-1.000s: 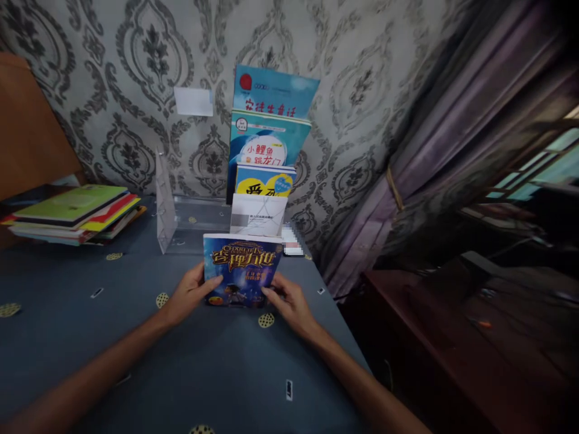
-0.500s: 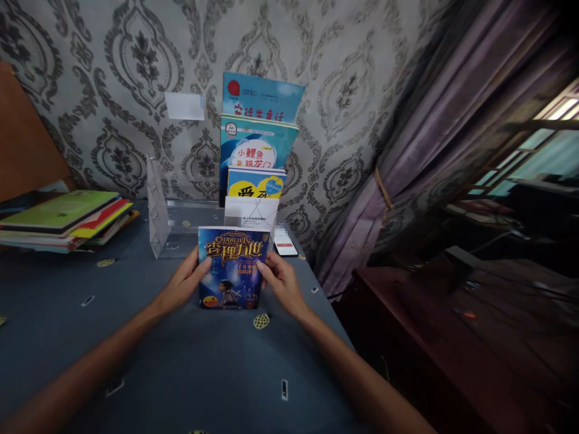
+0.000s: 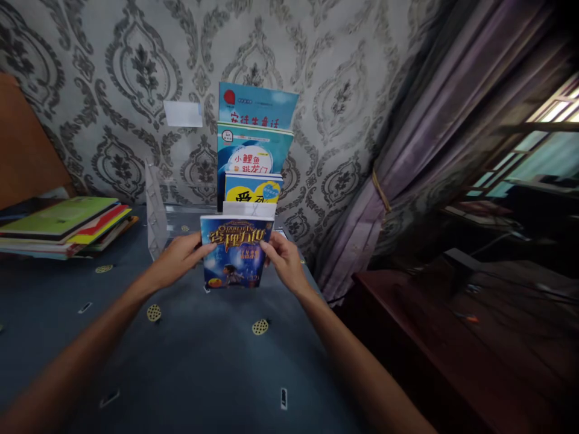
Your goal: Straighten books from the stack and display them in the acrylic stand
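A dark blue book with gold lettering [image 3: 235,256] is held upright between my two hands, raised in front of the rack. My left hand [image 3: 181,256] grips its left edge, thumb on the cover. On the right edge, my right hand [image 3: 284,259] holds it the same way. Behind it rise a white book [image 3: 248,209], a blue and yellow book [image 3: 253,188], a teal book [image 3: 256,147] and a light blue book [image 3: 260,105], one behind another. The clear rack [image 3: 155,211] shows its left side panel; the held book and my hands hide its lower front.
Several stacked books and folders [image 3: 58,223] lie at the left by a brown board [image 3: 27,138]. A blue patterned cloth [image 3: 190,374] covers the table. To the right are a purple curtain [image 3: 389,157] and a dark red surface [image 3: 407,313].
Both hands have lifted the blue book slightly and moved it toward the rack. It now covers more of the white book and most of the phone behind it.
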The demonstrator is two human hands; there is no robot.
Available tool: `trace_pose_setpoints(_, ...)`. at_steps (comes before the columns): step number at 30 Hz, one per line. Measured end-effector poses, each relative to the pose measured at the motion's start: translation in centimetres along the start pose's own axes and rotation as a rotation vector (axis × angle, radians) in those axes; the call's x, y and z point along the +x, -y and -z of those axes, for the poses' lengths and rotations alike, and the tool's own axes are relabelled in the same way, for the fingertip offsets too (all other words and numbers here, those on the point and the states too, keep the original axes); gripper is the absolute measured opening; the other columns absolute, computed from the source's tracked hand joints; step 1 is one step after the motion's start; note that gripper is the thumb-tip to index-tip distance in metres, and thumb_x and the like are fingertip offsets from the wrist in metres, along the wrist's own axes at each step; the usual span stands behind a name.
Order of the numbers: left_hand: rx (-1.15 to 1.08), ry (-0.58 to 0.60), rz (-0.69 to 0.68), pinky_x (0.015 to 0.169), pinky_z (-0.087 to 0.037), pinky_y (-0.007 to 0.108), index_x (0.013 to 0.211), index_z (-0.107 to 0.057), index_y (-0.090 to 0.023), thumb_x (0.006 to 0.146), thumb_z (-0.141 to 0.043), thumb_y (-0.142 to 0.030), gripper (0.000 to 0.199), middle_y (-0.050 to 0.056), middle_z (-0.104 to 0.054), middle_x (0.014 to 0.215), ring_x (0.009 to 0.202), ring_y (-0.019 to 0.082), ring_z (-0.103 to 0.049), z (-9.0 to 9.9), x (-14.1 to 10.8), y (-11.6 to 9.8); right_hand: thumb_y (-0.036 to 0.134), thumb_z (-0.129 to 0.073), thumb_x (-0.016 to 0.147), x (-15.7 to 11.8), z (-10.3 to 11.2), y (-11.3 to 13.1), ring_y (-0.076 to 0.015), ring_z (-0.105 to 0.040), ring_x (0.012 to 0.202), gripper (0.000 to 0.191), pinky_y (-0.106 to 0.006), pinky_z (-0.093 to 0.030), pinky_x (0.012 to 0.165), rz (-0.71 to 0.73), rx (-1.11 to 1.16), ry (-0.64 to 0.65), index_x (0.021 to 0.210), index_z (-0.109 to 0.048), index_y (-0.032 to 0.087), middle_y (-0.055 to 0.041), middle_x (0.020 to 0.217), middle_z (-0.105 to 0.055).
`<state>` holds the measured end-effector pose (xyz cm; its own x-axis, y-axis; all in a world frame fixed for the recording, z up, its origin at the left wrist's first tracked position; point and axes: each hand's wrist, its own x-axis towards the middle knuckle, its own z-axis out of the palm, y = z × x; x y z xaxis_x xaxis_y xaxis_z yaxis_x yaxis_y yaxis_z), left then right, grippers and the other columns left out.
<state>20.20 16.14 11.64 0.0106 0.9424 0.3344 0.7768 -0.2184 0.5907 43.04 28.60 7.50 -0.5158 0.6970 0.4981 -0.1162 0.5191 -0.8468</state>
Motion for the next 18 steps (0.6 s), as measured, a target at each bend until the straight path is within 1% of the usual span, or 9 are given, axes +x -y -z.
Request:
trace_pose_setpoints(3, 0.057, -0.173, -0.038, 0.059, -0.046, 0.027, 0.087, -0.059, -0.02, 0.095, -0.046, -0.047, 0.032, 0.0, -0.063, 0.072, 0.066, 0.017, -0.061, 0.2, 1.8, -0.9, 0.053, -0.06, 0.089, 2.2, 1.1, 1.4, -0.0123, -0.053, 0.061, 0.031, -0.025, -0.049, 0.054, 0.102, -0.076, -0.058, 0.091, -0.063, 0.022, 0.0021, 0.071, -0.055)
trace_pose_setpoints(6, 0.071, -0.368, -0.073, 0.062, -0.049, 0.027, 0.094, -0.06, -0.02, 0.096, -0.05, -0.042, 0.024, 0.001, -0.066, 0.079, 0.07, 0.017, -0.064, -0.1, 3.3, -1.5, 0.051, -0.062, 0.089, 4.3, 2.2, 2.7, -0.0134, -0.056, 0.068, 0.029, -0.026, -0.053, 0.057, 0.203, -0.097, -0.056, 0.096, -0.066, 0.024, 0.0008, 0.077, -0.059)
trace_pose_setpoints(8, 0.087, -0.485, -0.09, 0.065, -0.051, 0.027, 0.097, -0.059, -0.02, 0.096, -0.052, -0.038, 0.019, 0.001, -0.066, 0.081, 0.073, 0.017, -0.065, -0.4, 4.2, -1.9, 0.051, -0.062, 0.09, 5.2, 2.7, 3.2, -0.0141, -0.058, 0.071, 0.029, -0.027, -0.055, 0.058, 0.255, -0.113, -0.063, 0.102, -0.068, 0.025, 0.0001, 0.081, -0.062)
trace_pose_setpoints(10, 0.112, -0.567, -0.096, 0.067, -0.052, 0.027, 0.097, -0.058, -0.02, 0.095, -0.054, -0.035, 0.016, 0.001, -0.065, 0.081, 0.076, 0.017, -0.066, -0.9, 4.8, -2.1, 0.051, -0.06, 0.091, 5.8, 3.1, 3.2, -0.0152, -0.06, 0.075, 0.032, -0.028, -0.057, 0.061, 0.282, -0.14, -0.085, 0.109, -0.067, 0.026, -0.0008, 0.087, -0.065)
trace_pose_setpoints(12, 0.138, -0.595, -0.09, 0.068, -0.052, 0.028, 0.094, -0.057, -0.02, 0.095, -0.055, -0.033, 0.013, 0.001, -0.064, 0.079, 0.075, 0.017, -0.066, -1.4, 5.2, -2.0, 0.053, -0.059, 0.092, 6.1, 3.4, 2.8, -0.0165, -0.063, 0.079, 0.035, -0.03, -0.059, 0.063, 0.282, -0.165, -0.092, 0.115, -0.066, 0.026, -0.0019, 0.093, -0.068)
trace_pose_setpoints(15, 0.159, -0.579, -0.083, 0.067, -0.053, 0.029, 0.091, -0.056, -0.02, 0.095, -0.055, -0.03, 0.012, 0.001, -0.064, 0.079, 0.074, 0.017, -0.066, -2.1, 5.7, -1.4, 0.053, -0.059, 0.092, 6.3, 3.7, 1.8, -0.0181, -0.066, 0.087, 0.038, -0.031, -0.061, 0.068, 0.255, -0.171, -0.066, 0.118, -0.064, 0.027, -0.0027, 0.102, -0.07)
trace_pose_setpoints(18, 0.158, -0.558, -0.088, 0.069, -0.055, 0.03, 0.096, -0.057, -0.021, 0.096, -0.054, -0.029, 0.009, 0.002, -0.066, 0.082, 0.077, 0.018, -0.067, -2.5, 6.0, -0.6, 0.051, -0.059, 0.092, 6.5, 3.9, 1.0, -0.0194, -0.067, 0.093, 0.036, -0.032, -0.062, 0.07, 0.225, -0.158, -0.026, 0.118, -0.064, 0.026, -0.0034, 0.108, -0.071)
